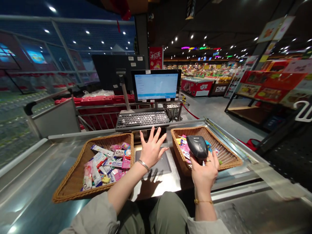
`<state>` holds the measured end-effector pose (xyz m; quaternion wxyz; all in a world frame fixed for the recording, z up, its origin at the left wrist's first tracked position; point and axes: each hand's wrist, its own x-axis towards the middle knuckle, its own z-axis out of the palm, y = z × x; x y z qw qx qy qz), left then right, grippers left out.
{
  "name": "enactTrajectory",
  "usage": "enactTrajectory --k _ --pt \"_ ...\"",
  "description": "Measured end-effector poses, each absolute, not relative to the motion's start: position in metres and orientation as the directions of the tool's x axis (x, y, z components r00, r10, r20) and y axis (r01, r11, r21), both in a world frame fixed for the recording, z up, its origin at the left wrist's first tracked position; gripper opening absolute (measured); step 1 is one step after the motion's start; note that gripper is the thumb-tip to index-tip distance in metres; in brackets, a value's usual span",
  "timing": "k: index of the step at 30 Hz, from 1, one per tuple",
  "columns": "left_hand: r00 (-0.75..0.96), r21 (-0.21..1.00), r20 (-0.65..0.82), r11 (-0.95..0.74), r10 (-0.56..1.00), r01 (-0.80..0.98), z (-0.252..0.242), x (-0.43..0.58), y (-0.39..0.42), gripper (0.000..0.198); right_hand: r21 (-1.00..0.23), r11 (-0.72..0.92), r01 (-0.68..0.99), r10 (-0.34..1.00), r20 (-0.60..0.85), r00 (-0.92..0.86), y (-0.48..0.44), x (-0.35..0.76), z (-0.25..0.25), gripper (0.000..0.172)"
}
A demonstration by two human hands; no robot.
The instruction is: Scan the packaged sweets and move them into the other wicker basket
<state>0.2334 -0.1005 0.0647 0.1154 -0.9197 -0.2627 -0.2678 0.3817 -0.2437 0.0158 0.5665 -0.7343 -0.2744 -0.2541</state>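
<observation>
My left hand [151,148] hovers open with fingers spread above the grey scan plate [161,167], just in front of the black keyboard [142,119]. It holds nothing. My right hand [204,172] is wrapped round the handle of a dark handheld barcode scanner [197,146], raised over the near edge of the right wicker basket [226,152]. That basket holds a few colourful packets. The left wicker basket [73,182] is filled with several candy and snack packets [107,162]. A lit monitor [156,86] stands behind the keyboard.
A steel checkout counter [31,188] stretches to both sides. Red shopping carts [102,107] stand behind the till. A customer-facing screen back [109,70] rises at left. Shelves with boxed goods [270,87] line the right aisle, and a freezer chest [196,86] sits further back.
</observation>
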Motion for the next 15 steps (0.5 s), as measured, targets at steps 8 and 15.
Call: enactTrajectory --k 8,15 --pt "0.645 -0.062 0.564 -0.753 0.515 0.655 0.054 0.162 -0.086 0.056 -0.629 -0.046 0.776 0.368 0.711 0.599 -0.219 0.346 0.024 0.034" --pt "0.583 -0.052 0.532 -0.663 0.615 0.747 0.044 0.099 -0.066 0.054 -0.615 0.033 0.788 0.525 0.682 0.51 -0.197 0.315 0.024 0.029"
